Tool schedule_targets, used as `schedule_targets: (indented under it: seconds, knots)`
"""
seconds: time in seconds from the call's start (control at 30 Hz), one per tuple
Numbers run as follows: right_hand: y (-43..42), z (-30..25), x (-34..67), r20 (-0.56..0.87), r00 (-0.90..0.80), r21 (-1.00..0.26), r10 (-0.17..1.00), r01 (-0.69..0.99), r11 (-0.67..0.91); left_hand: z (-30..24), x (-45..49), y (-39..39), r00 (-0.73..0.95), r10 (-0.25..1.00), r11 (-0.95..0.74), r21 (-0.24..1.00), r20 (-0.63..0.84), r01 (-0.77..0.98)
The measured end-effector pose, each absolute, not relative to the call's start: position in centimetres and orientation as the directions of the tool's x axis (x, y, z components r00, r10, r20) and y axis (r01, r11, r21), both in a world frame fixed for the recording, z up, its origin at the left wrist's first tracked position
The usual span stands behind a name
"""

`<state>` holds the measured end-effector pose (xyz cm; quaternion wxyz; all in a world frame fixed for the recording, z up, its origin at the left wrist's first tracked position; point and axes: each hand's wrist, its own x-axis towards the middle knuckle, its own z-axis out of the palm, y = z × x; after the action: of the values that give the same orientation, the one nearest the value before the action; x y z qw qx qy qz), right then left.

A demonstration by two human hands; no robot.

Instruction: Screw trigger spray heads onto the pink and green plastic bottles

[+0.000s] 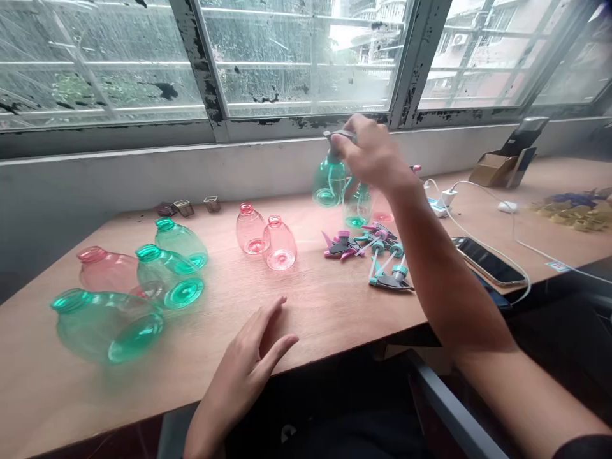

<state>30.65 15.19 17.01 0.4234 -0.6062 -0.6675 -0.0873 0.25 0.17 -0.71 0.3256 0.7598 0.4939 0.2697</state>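
Observation:
At the back of the table my right hand [366, 150] is closed around the grey spray head of a green spray bottle [328, 182]. That bottle is upright, with a tube inside it. Right beside it stand another green bottle [357, 205] and a pink bottle [383, 205], partly hidden by my hand and forearm. My left hand [246, 357] rests near the front edge, fingers apart and holding nothing. Beyond it two pink bottles [280, 245] without spray heads stand upright. Loose spray heads [389, 277] in grey, teal and pink lie heaped below my right forearm.
Several open-necked bottles, green [109, 325] and pink [108, 271], are grouped at the left. Small boxes [183, 207] sit by the wall. To the right are a phone [492, 260], white cables, a charger [447, 197], a cardboard holder [495, 167] and a yellow-blue pile [576, 210].

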Motion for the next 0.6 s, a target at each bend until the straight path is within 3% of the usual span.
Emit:
schedule_targets:
  seconds: [0.2, 0.6]
  knots:
    - [22.7, 17.0, 29.0, 0.539, 0.110, -0.255, 0.835, 0.966, 0.037, -0.2, 0.5, 0.0, 0.387, 0.917, -0.331, 0.726, 0.098, 0.603]
    - [26.7, 14.2, 31.5, 0.396, 0.105, -0.214, 0.912, 0.977, -0.019, 0.1, 0.9, -0.2, 0.359, 0.925, -0.339, 0.702, 0.127, 0.627]
